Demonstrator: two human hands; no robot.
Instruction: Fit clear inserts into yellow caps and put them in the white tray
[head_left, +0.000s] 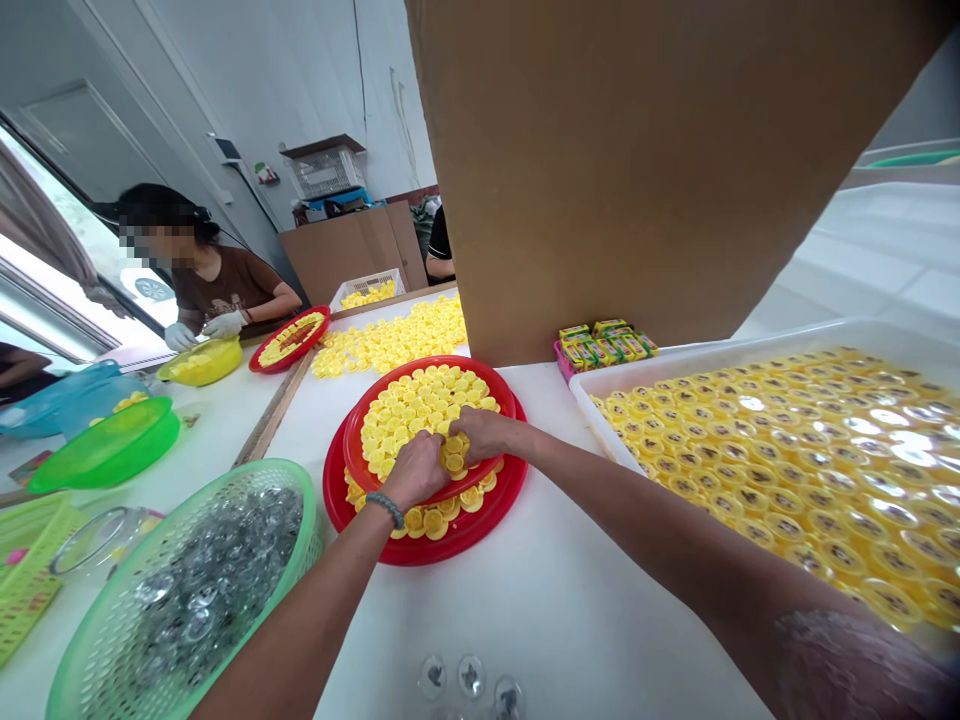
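Together, two hands touch yellow pieces on one red plate.

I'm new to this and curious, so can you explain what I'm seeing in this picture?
There's no machine here, just a person's two bare hands, filmed by a camera worn on their head, looking forward and down. On the white table, an upper red tray of small yellow pieces rests above a lower red tray holding more. The left hand and right hand both have fingers at the pieces; I can't tell whether either grips one. To the left is a green basket of clear pieces. A gloved co-worker is further back.
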